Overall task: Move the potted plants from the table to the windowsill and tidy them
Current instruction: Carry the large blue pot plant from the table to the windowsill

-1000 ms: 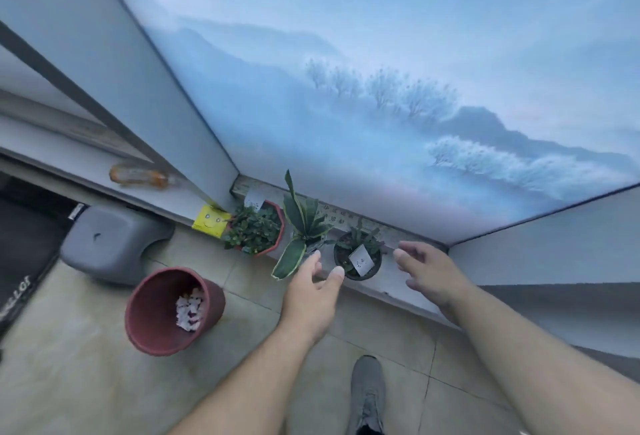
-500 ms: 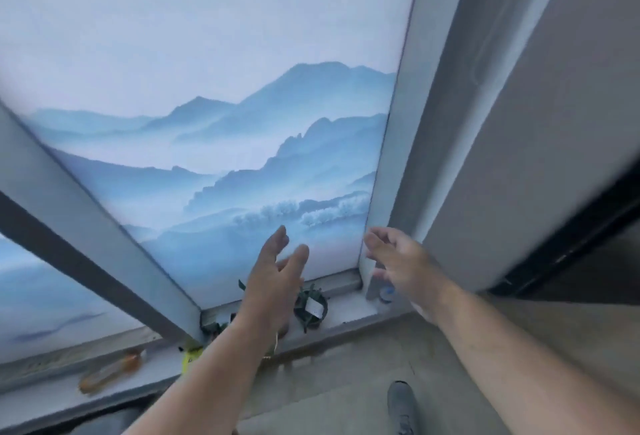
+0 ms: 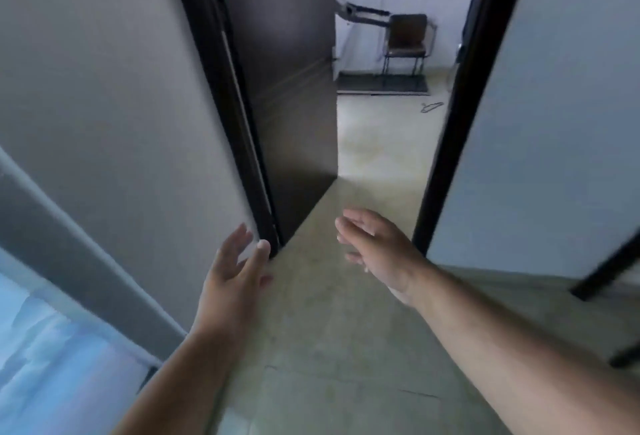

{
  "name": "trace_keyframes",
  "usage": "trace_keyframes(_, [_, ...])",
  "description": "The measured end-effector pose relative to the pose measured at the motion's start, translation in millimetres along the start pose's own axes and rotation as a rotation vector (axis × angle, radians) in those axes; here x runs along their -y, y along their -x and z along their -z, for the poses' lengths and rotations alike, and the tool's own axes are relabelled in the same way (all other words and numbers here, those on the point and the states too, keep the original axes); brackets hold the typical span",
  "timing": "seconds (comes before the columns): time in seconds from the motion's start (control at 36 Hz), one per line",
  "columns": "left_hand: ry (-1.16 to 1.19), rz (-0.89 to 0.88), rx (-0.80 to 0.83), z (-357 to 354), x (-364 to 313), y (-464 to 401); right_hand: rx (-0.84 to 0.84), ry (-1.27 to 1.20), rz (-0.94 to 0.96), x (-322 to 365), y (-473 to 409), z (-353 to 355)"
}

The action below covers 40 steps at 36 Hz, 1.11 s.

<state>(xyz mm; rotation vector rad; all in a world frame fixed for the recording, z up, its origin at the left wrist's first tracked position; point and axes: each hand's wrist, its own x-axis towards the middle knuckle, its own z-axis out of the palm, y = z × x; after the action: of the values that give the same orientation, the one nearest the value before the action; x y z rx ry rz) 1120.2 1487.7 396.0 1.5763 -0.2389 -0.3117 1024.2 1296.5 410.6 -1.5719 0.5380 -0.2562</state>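
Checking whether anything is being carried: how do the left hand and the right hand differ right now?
The left hand reaches up with fingers spread, near the dark door frame; the right hand lies flatter, fingers together, over the floor. The left hand sits lower in view than the right hand. Both are open and hold nothing.
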Motion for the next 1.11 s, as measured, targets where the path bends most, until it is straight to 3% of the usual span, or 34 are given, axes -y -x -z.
trace_keyframes(0.22, [-0.063,-0.036,0.427,-239.3,2.8,62.3,-0.445,-0.134,-0.022,-43.8,110.9,240.0])
trace_keyframes(0.47, [-0.046,0.015,0.718,-469.2,19.0,180.6,-0.792,-0.243,-0.055,-91.3,256.3,456.3])
trace_keyframes(0.81, [-0.144,0.065,1.036,-661.7,38.7,264.5,-1.065,-0.312,-0.139,-142.6,339.6,598.2])
trace_keyframes(1.11, [-0.112,0.224,1.108,-810.2,63.8,252.2,-1.228,-0.227,-0.280,-146.4,350.8,701.4])
